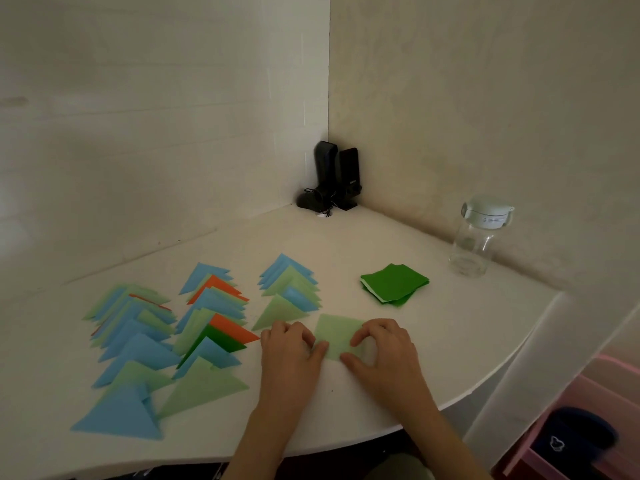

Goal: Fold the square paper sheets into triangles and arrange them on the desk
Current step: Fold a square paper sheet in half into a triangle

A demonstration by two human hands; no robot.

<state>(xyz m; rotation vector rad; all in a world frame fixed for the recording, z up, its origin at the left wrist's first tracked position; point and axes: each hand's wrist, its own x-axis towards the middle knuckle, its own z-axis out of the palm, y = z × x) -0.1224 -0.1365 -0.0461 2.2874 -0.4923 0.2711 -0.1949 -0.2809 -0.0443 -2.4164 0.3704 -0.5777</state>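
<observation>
A light green paper sheet (337, 336) lies flat on the white desk (450, 341) between my hands. My left hand (289, 355) presses its left edge with thumb and fingers. My right hand (379, 351) pinches its near right corner. Three rows of folded triangles in blue, light green, orange and dark green lie to the left: a left row (128, 344), a middle row (211, 327) and a short right row (289, 292). A stack of dark green square sheets (394, 284) sits behind the sheet.
A clear glass jar with a pale lid (479, 237) stands at the back right. Two black speakers with cables (332, 178) occupy the wall corner. The desk's curved front edge runs near my forearms. A pink shelf (588, 410) is low right.
</observation>
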